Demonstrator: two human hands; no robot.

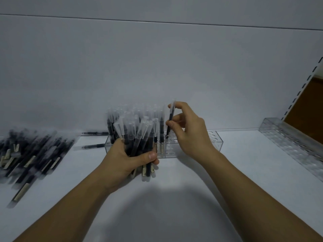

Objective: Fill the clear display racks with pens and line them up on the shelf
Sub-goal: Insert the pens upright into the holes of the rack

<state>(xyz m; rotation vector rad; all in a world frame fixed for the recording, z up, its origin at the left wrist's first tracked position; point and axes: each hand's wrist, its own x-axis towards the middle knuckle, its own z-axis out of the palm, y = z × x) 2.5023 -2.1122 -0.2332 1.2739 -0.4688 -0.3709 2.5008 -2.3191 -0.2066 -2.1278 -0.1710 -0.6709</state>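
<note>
A clear display rack (212,143) stands at the back middle of the white shelf (236,172). Its left part holds several upright dark pens with frosted caps; the holes at its right end are bare. My left hand (122,161) grips a thick bundle of pens (138,137) in front of the rack's left half. My right hand (187,130) pinches a single pen (170,119) upright, its lower tip just over the rack's holes near the middle.
A loose pile of pens (31,154) lies at the left of the shelf, and two stray pens (94,146) lie between the pile and the rack. A second clear rack (293,145), with no pens, sits at the right, angled toward me.
</note>
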